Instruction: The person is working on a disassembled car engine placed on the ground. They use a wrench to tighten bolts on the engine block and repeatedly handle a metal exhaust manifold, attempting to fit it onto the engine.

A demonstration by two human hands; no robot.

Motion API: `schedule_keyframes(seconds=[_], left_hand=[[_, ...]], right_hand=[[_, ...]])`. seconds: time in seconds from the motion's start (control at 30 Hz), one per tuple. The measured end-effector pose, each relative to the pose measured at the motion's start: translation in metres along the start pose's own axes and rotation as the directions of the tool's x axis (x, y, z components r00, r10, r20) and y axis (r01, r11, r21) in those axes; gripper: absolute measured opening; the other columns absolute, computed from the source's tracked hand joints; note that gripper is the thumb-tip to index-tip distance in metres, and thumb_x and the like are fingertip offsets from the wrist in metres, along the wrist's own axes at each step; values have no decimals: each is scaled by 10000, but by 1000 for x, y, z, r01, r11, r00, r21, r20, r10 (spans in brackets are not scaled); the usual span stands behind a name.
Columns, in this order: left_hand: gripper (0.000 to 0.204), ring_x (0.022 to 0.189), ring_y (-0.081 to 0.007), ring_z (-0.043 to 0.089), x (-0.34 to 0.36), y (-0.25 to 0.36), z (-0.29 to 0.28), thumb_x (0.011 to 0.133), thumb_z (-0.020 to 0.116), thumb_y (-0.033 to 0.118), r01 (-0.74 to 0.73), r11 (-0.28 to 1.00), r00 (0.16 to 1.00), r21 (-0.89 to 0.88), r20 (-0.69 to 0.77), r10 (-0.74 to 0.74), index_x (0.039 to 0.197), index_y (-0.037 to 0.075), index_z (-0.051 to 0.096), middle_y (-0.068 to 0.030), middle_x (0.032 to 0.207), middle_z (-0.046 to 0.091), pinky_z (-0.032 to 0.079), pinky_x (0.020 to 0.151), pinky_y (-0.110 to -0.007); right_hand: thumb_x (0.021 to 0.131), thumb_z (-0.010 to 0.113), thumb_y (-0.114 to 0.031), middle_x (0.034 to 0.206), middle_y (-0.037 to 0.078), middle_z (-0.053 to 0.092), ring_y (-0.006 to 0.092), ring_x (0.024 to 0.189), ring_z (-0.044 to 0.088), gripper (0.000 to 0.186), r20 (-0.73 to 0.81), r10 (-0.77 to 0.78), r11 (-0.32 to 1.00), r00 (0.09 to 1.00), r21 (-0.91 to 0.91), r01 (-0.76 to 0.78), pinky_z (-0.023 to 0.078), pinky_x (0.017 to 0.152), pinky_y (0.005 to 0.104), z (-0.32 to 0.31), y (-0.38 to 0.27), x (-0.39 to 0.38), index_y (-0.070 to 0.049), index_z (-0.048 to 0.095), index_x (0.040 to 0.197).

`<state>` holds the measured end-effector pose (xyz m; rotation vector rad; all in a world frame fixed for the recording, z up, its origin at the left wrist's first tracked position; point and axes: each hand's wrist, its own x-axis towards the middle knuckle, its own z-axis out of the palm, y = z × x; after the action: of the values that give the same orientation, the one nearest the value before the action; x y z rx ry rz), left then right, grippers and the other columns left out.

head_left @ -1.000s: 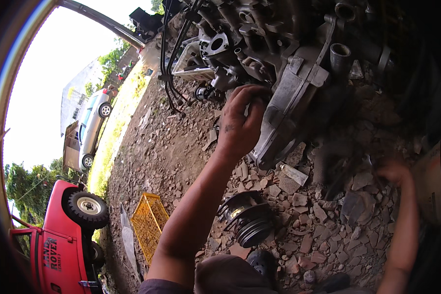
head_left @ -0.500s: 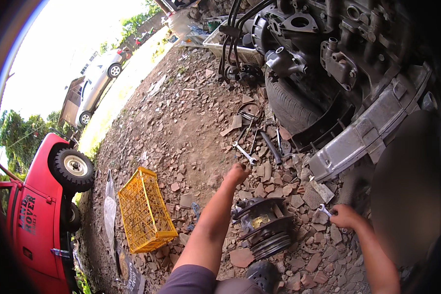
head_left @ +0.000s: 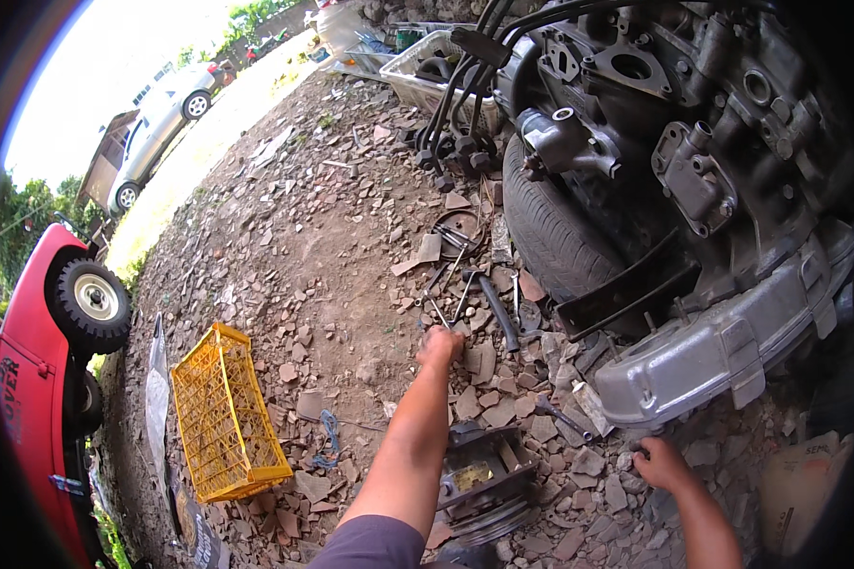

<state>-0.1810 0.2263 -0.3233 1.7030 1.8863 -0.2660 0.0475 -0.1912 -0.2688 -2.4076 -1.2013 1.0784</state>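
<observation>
My left hand (head_left: 439, 347) reaches forward over the rubble, its fingers closed round the near end of a metal wrench (head_left: 436, 311). Beside it lie more wrenches (head_left: 464, 296) and a black curved tube (head_left: 499, 311). My right hand (head_left: 662, 465) is low at the right, near the silver metal casing, with its fingers curled together. What it grips is hidden; only a small dark spot shows at the fingertips. A socket-type tool (head_left: 565, 417) lies on the stones between my hands. Below my left forearm sits a greasy drum-like part (head_left: 489, 474), partly covered by the arm.
A large engine (head_left: 693, 123) with a silver casing (head_left: 721, 360) and a tyre (head_left: 560, 218) fill the right. A yellow crate (head_left: 228, 417) stands at left. Farther back are a white crate (head_left: 417, 81), a red vehicle (head_left: 43, 379) and a silver car (head_left: 152, 133). Broken stones cover the ground.
My left hand has moved onto the near end of the wrench. The wrench seen in my right hand earlier no longer shows there. The whole view has swung toward the engine.
</observation>
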Motion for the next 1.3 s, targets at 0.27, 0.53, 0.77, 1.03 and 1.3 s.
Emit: schedule_keyframes(seconds=[0.27, 0.53, 0.77, 1.03, 1.3], left_hand=[[220, 586, -73, 490, -36, -20, -52, 948, 602, 287, -33, 691, 930, -722, 230, 285, 1056, 95, 596, 13, 753, 556, 385, 522, -245], [193, 736, -122, 630, -180, -79, -95, 918, 646, 110, -226, 321, 543, -920, 154, 825, 1089, 34, 600, -45, 855, 654, 524, 661, -278], [264, 777, -164, 677, -267, -35, -82, 880, 706, 220, -637, 410, 283, -652, 297, 912, 1094, 79, 639, -106, 841, 698, 520, 693, -305], [339, 842, -300, 663, -286, 20, -129, 854, 705, 350, -859, 77, 86, -507, 5, 996, 956, 27, 693, -123, 916, 679, 528, 740, -377], [235, 948, -265, 635, -330, 99, -140, 913, 651, 224, -879, -118, 21, -462, -285, 958, 1002, 7, 655, -140, 995, 651, 487, 848, -354]], right_hand=[[865, 568, -271, 1075, 220, 654, 381, 1025, 620, 370, 74, 18, 997, 997, -81, -12, 489, 880, 443, -29, -17, -22, -28, 625, 1139], [974, 507, -348, 1134, 199, 650, 338, 1078, 619, 422, 183, -444, 863, 877, 349, 365, 472, 938, 391, -33, -159, -45, -86, 567, 1299], [981, 560, -253, 1168, 70, 634, 144, 1102, 566, 359, -3, -533, 590, 846, 716, 374, 446, 970, 315, -71, -197, -67, -27, 584, 1259], [1016, 473, -217, 954, 98, 649, 190, 893, 619, 260, -104, -248, 764, 963, 590, 261, 495, 864, 347, -151, -142, -157, -6, 570, 1134], [1008, 463, -172, 763, 16, 587, 117, 695, 576, 256, -108, 370, 846, 923, 449, -286, 477, 634, 291, -183, -7, -215, 21, 537, 1159]])
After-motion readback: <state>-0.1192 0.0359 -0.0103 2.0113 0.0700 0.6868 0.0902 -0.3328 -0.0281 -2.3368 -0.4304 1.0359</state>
